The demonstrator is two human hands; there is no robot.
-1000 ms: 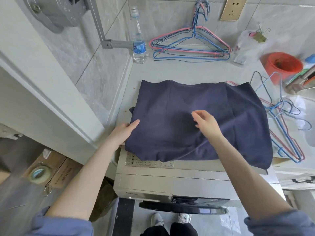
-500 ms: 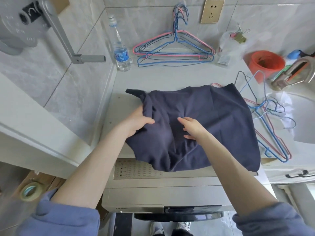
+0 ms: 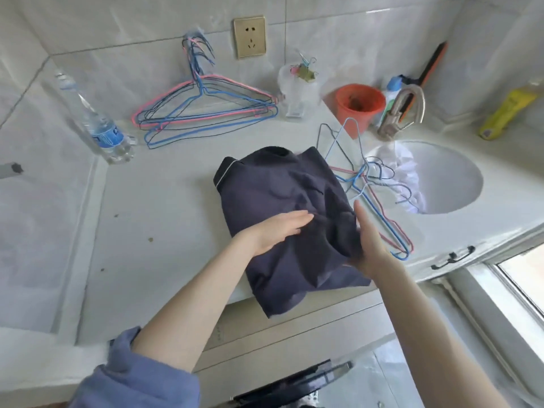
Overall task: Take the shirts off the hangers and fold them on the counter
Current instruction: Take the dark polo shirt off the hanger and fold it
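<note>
Under our flat left hand (image 3: 275,232) the navy shirt (image 3: 282,184) lies folded narrow and rumpled; our right hand (image 3: 368,240), fingers straight, presses its right edge.

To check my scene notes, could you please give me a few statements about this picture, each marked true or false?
1. The left hand lies flat on the shirt. True.
2. The shirt hangs on a hanger. False: it lies folded on the counter.
3. The bottle stands right of the shirt. False: it stands to its left.
4. Hangers lie between the shirt and the sink. True.
5. The right hand holds a hanger. False: it rests against the shirt's right edge.
</note>
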